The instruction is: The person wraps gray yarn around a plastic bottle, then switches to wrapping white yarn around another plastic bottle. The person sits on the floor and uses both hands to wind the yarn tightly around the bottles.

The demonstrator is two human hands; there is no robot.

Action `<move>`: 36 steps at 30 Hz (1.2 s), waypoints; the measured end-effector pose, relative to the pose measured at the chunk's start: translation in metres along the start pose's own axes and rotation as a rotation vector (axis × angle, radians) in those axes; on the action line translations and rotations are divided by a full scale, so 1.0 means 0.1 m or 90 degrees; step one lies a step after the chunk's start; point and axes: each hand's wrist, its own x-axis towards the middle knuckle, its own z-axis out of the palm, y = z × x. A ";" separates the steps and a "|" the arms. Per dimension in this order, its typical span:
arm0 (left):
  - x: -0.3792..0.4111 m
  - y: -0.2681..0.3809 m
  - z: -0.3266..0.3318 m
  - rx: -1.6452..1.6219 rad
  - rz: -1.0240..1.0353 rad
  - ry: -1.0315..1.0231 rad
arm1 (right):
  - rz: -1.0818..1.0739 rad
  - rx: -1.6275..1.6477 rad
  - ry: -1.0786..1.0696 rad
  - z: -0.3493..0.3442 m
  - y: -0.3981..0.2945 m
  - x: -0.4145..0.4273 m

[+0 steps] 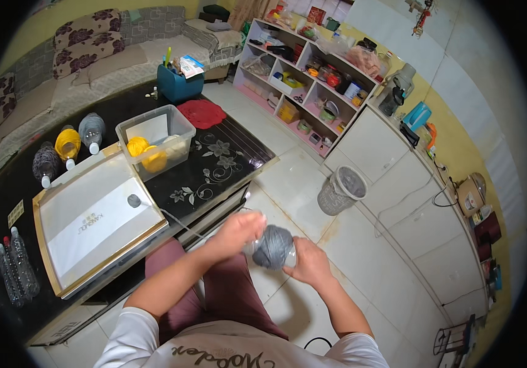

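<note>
Above my lap, my right hand (309,263) grips the base end of a clear plastic bottle wound with grey yarn (273,247). My left hand (240,230), a little blurred, is at the bottle's other end, its fingers curled; whether it pinches the strand I cannot tell. A grey strand (183,224) runs from near that hand to the table, towards a small grey yarn ball (133,200) on a white box lid (102,230). Behind the lid lie bottles wound with dark grey yarn (46,162), yellow yarn (67,143) and grey yarn (92,129).
On the black table (185,177), a clear plastic bin (166,154) holds yellow and cream yarn balls. Several bare plastic bottles (24,267) lie at the left. A blue container (179,85) and a red mat (201,113) are farther back. A waste bin (340,189) stands on the floor.
</note>
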 end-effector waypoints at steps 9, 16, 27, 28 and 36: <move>0.36 -1.27 -0.23 0.528 0.334 0.070 | 0.038 0.265 0.123 -0.48 -0.22 0.03; -0.27 -0.76 0.39 0.335 0.046 -0.123 | -0.008 -0.011 0.240 -0.23 -0.07 0.44; 0.36 -0.50 -0.32 0.193 0.071 0.124 | 0.034 0.267 -0.089 -0.46 -0.18 -0.17; 0.32 -0.68 -0.30 0.157 0.045 0.147 | 0.031 0.275 -0.037 -0.48 -0.17 -0.12; -0.19 -0.68 0.24 0.287 0.075 -0.035 | -0.001 0.012 0.172 -0.26 -0.05 0.44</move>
